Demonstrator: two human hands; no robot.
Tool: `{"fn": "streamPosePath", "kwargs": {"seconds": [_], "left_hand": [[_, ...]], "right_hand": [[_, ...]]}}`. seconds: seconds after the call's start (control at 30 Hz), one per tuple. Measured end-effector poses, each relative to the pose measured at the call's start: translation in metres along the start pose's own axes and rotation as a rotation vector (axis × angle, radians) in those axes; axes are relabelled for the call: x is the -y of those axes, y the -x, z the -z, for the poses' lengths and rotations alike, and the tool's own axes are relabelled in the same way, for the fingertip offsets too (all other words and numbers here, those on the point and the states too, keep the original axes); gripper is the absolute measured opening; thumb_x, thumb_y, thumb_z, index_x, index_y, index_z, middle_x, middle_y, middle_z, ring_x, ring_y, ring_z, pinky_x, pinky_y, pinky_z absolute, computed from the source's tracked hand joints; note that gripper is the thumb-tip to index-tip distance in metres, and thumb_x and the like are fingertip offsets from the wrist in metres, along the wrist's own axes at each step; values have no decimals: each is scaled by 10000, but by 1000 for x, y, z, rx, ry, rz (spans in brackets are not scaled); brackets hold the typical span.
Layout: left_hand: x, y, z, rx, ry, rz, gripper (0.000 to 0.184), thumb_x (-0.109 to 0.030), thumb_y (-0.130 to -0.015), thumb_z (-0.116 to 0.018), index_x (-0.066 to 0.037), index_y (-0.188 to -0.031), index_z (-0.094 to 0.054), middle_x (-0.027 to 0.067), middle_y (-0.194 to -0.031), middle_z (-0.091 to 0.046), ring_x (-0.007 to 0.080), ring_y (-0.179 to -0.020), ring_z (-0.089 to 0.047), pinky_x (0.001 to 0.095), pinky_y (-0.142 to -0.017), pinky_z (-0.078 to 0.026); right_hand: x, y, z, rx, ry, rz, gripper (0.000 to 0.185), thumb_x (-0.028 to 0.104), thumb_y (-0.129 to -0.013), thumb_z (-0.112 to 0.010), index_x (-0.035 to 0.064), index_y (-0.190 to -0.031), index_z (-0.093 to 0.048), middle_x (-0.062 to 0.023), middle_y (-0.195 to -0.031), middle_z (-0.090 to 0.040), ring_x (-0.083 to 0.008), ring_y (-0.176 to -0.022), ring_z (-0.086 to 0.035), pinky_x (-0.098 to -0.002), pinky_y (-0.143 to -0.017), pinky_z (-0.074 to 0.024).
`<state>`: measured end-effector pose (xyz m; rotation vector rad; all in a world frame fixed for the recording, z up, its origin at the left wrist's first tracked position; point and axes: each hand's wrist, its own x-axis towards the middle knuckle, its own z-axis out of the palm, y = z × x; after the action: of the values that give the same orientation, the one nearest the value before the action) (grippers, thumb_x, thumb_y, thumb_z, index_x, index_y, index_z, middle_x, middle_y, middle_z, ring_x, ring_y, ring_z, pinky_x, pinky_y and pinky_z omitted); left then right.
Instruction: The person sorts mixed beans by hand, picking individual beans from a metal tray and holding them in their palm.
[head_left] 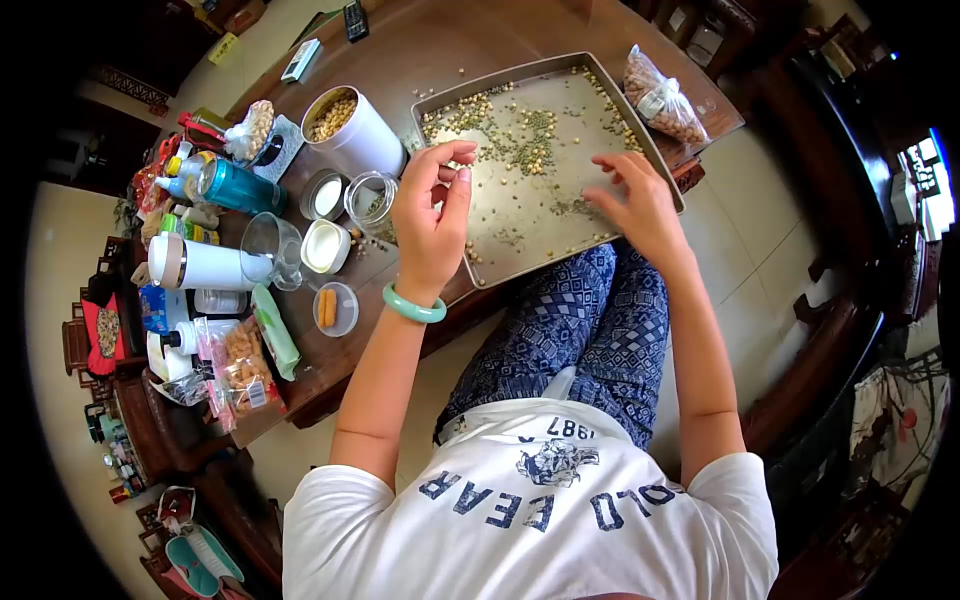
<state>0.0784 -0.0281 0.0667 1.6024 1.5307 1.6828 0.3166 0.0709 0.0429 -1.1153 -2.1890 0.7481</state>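
Observation:
A rectangular metal tray (545, 266) lies on the table, scattered with pale yellow beans and small green beans (530, 140). Over its left side is my left hand (432, 215), a green bangle (413, 303) on the wrist. Its fingers are curled in toward the palm, with the thumb close to them; whatever they may hold is hidden. My right hand (643, 208) hovers above the tray's right side, fingers and thumb apart, with nothing seen between them. Just left of my left hand stand a glass jar (371, 200) and a white canister (362, 140) of yellow beans (332, 117).
A tied plastic bag of reddish-brown nuts or beans (665, 100) sits beyond the tray's right corner. Crowding the table's left are a blue tumbler (240, 185), a white bottle (210, 263), a clear cup (272, 250) and a snack bag (243, 370). Two remotes (301, 61) lie at the far edge.

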Motion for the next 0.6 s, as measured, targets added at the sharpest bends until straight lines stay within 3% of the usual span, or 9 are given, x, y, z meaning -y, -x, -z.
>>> {"fn": "streamPosePath", "kwargs": {"seconds": [0.03,0.1,0.13,0.2,0.3,0.4,0.43,0.47,0.6], "left_hand": [[5,-2,-4,-1,9,-11,243,-10,-909,-551,-30,-1148,-595,52,-1004,-612,79,-782,-548,216,-673,-463],[12,-7,-12,3,87,130,240,-20,-910,-552,-26,-1146,-594,45,-984,-610,67,-749,-542,207,-645,-455],[11,-12,-18,4,83,138,242,-24,-911,-549,-22,-1150,-586,37,-968,-610,60,-720,-536,212,-640,-455],[13,-24,-28,6,108,142,246,-26,-912,-548,-20,-1156,-580,38,-969,-608,60,-721,-534,210,-642,-455],[29,-45,-42,-3,220,160,257,-32,-912,-550,-23,-1168,-566,39,-966,-600,51,-713,-522,198,-625,-445],[34,-53,-48,4,546,367,240,-23,-909,-537,-35,-1148,-562,23,-952,-595,24,-675,-473,170,-558,-388],[36,-54,-49,-4,551,365,240,-23,-909,-537,-35,-1148,-562,23,-952,-595,24,-675,-473,170,-558,-388],[40,-54,-50,-5,555,389,253,-22,-909,-530,-35,-1159,-558,26,-959,-596,20,-669,-462,159,-544,-366],[49,-54,-50,-19,604,432,257,-37,-913,-522,-38,-1167,-558,32,-963,-599,20,-670,-456,145,-529,-341]], "right_hand": [[0,-5,-2,-9,10,4,481,216,-786,-760,22,-1191,-588,-140,-1071,-598,-267,-965,-576,-352,-832,-473],[6,-19,-16,-67,254,220,792,413,-736,-782,-20,-1316,-460,-218,-1260,-498,-357,-1196,-470,-453,-970,-405],[7,-27,-23,-77,263,218,792,413,-736,-782,-20,-1316,-460,-218,-1260,-498,-357,-1196,-470,-453,-970,-405],[7,-46,-41,-12,448,256,1036,611,-676,-744,-26,-1392,-350,-246,-1326,-431,-380,-1255,-391,-487,-1014,-350],[6,-69,-62,42,586,270,1098,724,-654,-676,-13,-1399,-350,-230,-1287,-457,-362,-1204,-434,-480,-1005,-358],[7,-86,-67,82,594,269,917,686,-745,-620,-7,-1314,-428,-192,-1189,-494,-343,-1149,-467,-452,-933,-432],[8,-89,-68,118,591,244,838,653,-776,-615,0,-1277,-456,-180,-1153,-506,-342,-1129,-484,-448,-901,-460],[7,-89,-69,106,591,285,623,553,-850,-592,21,-1164,-510,-177,-1117,-527,-340,-1061,-543,-430,-810,-517],[4,-90,-84,86,603,308,393,414,-921,-554,36,-1026,-533,-190,-1018,-585,-345,-902,-635,-420,-708,-558]]}}
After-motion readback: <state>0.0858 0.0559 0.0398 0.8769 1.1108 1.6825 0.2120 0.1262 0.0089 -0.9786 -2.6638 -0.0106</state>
